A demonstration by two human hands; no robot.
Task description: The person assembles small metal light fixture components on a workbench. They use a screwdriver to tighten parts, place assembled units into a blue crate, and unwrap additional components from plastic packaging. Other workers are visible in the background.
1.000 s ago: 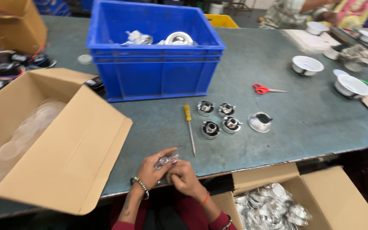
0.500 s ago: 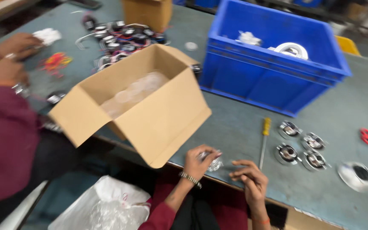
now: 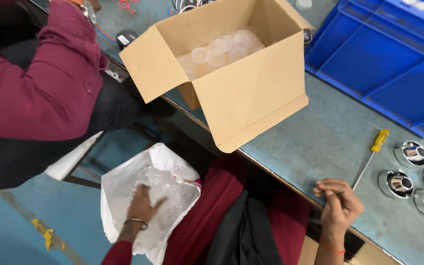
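Since 0.5 s ago, view swung down and left; left hand [image 3: 143,206] left the surface edge and now sits down in a white plastic bag [image 3: 123,189] at approx 7 o'clock, below the surface, near the floor. Fingers spread wide, palm flat on clear plastic pieces [image 3: 165,194] inside the bag; nothing gripped. Bangle on that wrist.

Right hand [image 3: 338,203] at approx 4 o'clock, resting at the surface [image 3: 320,142] edge, fingers curled in narrow; can't tell if it pinches anything small. Orange thread on the wrist. Just beside it, toward 1 o'clock, lies a screwdriver [image 3: 371,154] w/ yellow handle, shaft tip near the knuckles, not touching as far as I can tell.

At 3 o'clock, three shiny chrome round fittings [image 3: 399,182] in a cluster on the surface, a fourth cut by the frame edge.

Open cardboard box [image 3: 244,93] at 12 o'clock, near corner overhanging the surface edge, one flap hanging down; clear round discs [image 3: 222,49] inside. Blue plastic crate [image 3: 384,59] at 2 o'clock, just beside the box.

Another person in a maroon sleeve [image 3: 40,88] fills 10 o'clock, seated close to the box, well apart from both hands. Dark red and black cloth at 6 o'clock, between the bag and the right hand.
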